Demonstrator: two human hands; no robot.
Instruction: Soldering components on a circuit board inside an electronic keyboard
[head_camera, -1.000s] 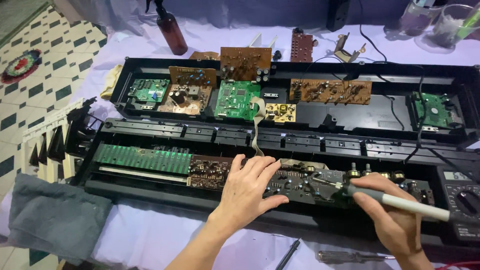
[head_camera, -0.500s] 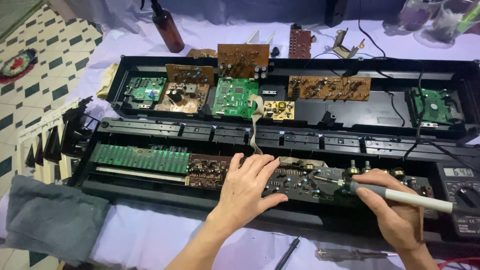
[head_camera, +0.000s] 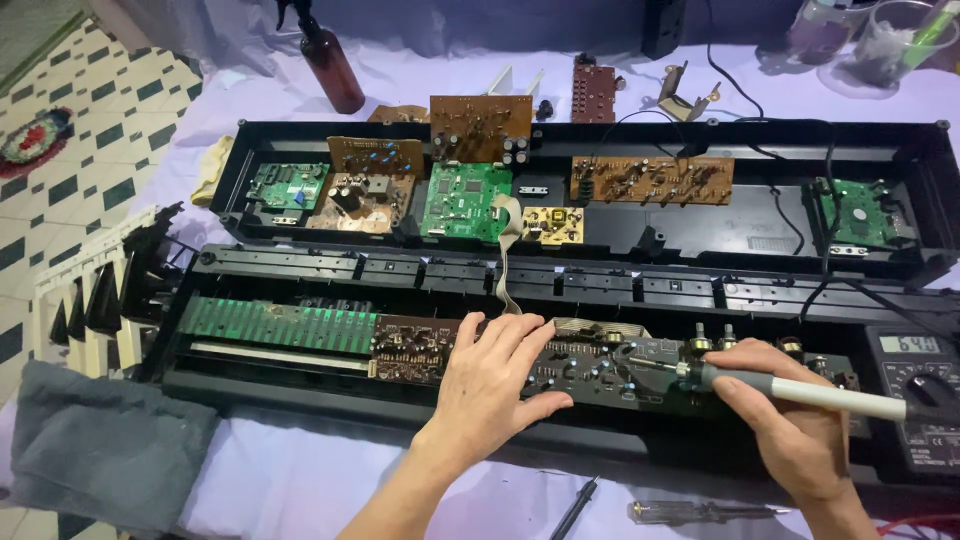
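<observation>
Lavender cloth (head_camera: 300, 480) covers the bench, and nearest me at the lower edge lie a probe lead (head_camera: 575, 508) and a clear-handled screwdriver (head_camera: 700, 513), with a grey towel (head_camera: 100, 455) at lower left. Just above them my left hand (head_camera: 495, 385) lies palm down, fingers spread, pressing on the dark control board (head_camera: 600, 365) in the front half of the opened keyboard case (head_camera: 300, 385). My right hand (head_camera: 790, 425) comes in from the lower right, closed around the grey grip of a soldering iron (head_camera: 800, 390). Its long axis runs almost level across the frame, tip pointing left and resting on the board just right of my left fingertips; so the spot under the tip lies between the two hands, the left one slightly nearer it. A multimeter (head_camera: 915, 395) sits at the right edge. Further up, the rear half of the case holds green boards (head_camera: 465, 200) and brown boards (head_camera: 650, 180). A brown spray bottle (head_camera: 330, 65) stands at upper left, beyond the case.
</observation>
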